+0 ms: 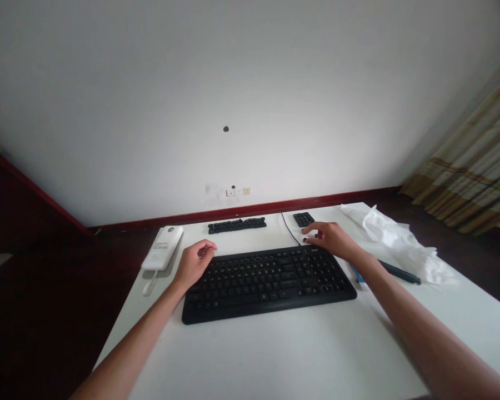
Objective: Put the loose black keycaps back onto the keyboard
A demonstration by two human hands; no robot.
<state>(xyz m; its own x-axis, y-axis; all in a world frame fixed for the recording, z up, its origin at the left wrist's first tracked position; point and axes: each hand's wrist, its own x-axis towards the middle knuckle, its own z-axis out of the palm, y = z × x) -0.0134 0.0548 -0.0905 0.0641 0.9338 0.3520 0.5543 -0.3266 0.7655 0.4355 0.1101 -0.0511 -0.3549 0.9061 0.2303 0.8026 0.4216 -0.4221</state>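
Fingers of the left hand (194, 262) curl loosely at the near-left corner of the black keyboard (269, 280), holding nothing; the right hand (331, 238) lies flat with fingers spread over the far-right corner, as if steadying it. One keyboard sits square on the white bench (275, 355), its cable (289, 230) running back. Behind it lie two loose groups of dark keycaps: a long row (236, 225) and a small block (303, 219). One white power bank (163, 248) rests left; one crumpled cloth (400, 241) and one dark pen-like tool (398, 271) lie right.
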